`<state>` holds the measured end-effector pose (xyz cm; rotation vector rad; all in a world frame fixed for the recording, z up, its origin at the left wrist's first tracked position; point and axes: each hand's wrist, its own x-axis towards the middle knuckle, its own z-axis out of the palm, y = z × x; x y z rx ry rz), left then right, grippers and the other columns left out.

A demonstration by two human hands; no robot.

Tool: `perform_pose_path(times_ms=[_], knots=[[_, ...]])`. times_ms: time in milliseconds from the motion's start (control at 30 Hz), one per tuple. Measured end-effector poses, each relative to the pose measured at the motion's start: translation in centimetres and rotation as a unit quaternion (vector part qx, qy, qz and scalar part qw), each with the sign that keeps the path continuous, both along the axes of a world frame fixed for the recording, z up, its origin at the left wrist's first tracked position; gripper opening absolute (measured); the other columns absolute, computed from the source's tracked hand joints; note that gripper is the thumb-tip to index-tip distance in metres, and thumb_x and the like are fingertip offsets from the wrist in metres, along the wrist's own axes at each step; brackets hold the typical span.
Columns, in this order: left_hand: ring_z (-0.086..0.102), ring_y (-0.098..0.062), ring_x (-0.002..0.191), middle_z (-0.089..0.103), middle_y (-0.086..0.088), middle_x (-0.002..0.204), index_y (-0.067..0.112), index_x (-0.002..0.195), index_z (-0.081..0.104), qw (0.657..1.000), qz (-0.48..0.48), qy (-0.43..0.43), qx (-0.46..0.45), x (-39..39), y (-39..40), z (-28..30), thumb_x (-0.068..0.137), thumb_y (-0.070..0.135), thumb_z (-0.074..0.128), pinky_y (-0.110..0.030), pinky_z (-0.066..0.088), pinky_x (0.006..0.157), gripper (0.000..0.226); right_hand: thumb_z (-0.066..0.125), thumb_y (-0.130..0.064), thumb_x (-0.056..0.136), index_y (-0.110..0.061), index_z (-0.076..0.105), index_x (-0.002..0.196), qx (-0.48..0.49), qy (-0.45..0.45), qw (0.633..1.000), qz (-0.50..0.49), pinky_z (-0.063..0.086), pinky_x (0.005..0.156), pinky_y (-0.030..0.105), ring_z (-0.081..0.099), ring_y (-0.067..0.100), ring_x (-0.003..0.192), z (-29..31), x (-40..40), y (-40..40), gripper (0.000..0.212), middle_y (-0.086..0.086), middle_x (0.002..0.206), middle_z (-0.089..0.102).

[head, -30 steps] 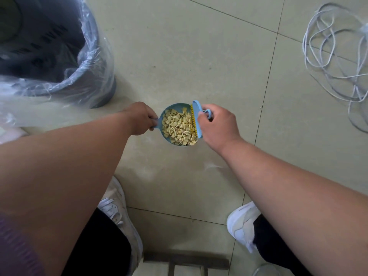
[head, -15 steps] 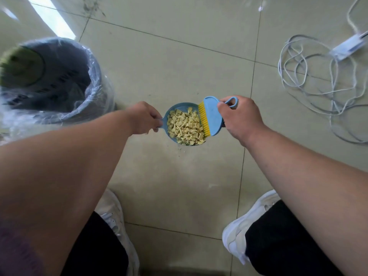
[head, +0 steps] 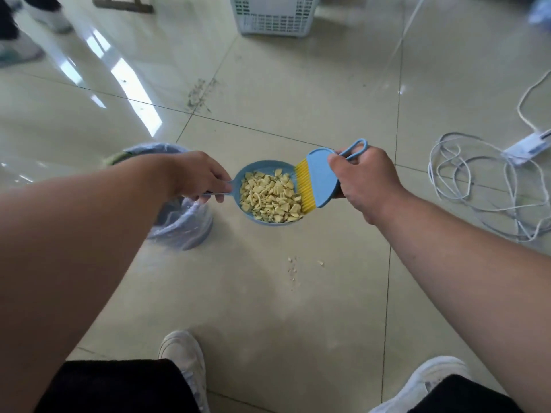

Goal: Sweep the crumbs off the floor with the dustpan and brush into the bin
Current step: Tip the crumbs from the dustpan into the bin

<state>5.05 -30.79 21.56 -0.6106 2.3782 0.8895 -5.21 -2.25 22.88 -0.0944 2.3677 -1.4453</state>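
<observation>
Left hand (head: 199,177) gripped the dustpan (head: 262,198) by its handle; right hand (head: 365,177) clenched the brush (head: 317,180); heaped crumbs (head: 271,196) judged light, loose, spill-prone.

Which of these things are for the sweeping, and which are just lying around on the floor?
For the sweeping:
dustpan full of crumbs, held by the left hand
brush, held by the right hand
bin with a plastic liner
stray crumbs on the floor

Just lying about:
white cable
power adapter
white basket
</observation>
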Motion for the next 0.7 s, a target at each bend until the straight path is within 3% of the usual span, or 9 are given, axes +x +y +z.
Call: perform_pose_path(times_ms=[167,267,433,600,700], knots=[[0.062,-0.023,0.068,0.072,-0.004,0.061,0.023,0.073,0.085,0.999,0.041,0.015,0.005,1.5,-6.3,2.4,0.097,0.028,0.075,-0.038,0.056,0.074,0.027,0.068,-0.032,0.089,-0.011,0.073,0.096,-0.046,-0.010,0.999,0.022,0.065,0.070,0.054,0.078,0.025,0.072,1.7,-0.6,-6.8,0.023,0.014,0.097,0.077],[0.058,-0.020,0.062,0.068,0.004,0.053,0.025,0.064,0.083,0.998,0.061,0.021,-0.003,3.2,-9.8,2.8,0.097,0.027,0.075,-0.035,0.051,0.069,0.035,0.068,-0.031,0.093,-0.011,0.072,0.101,-0.062,-0.027,0.996,0.053,0.066,0.071,0.050,0.078,0.023,0.071,1.9,-0.3,-11.2,0.023,0.012,0.101,0.077],[0.055,-0.021,0.068,0.066,0.007,0.054,0.013,0.088,0.086,0.991,0.134,0.028,-0.002,7.4,-15.5,1.8,0.095,0.022,0.077,-0.037,0.049,0.070,0.015,0.066,-0.031,0.094,-0.018,0.071,0.097,-0.074,-0.065,0.991,0.096,0.065,0.077,0.053,0.077,0.016,0.064,0.1,1.8,-17.7,0.014,0.006,0.097,0.075],[0.050,-0.021,0.061,0.064,-0.001,0.056,0.028,0.065,0.083,0.984,0.175,0.025,-0.010,11.6,-19.8,0.1,0.095,0.020,0.076,-0.035,0.044,0.064,0.032,0.066,-0.036,0.089,-0.018,0.073,0.093,-0.066,-0.086,0.985,0.133,0.064,0.078,0.054,0.078,0.023,0.077,-2.4,4.6,-22.8,0.020,0.007,0.093,0.077],[0.051,-0.018,0.056,0.070,0.000,0.056,0.027,0.064,0.083,0.983,0.179,0.015,-0.037,12.3,-20.7,-0.8,0.094,0.023,0.075,-0.035,0.046,0.064,0.031,0.062,-0.048,0.081,-0.017,0.072,0.090,-0.030,-0.076,0.984,0.158,0.063,0.078,0.058,0.077,0.031,0.082,-4.0,5.7,-24.5,0.034,0.008,0.087,0.078]])
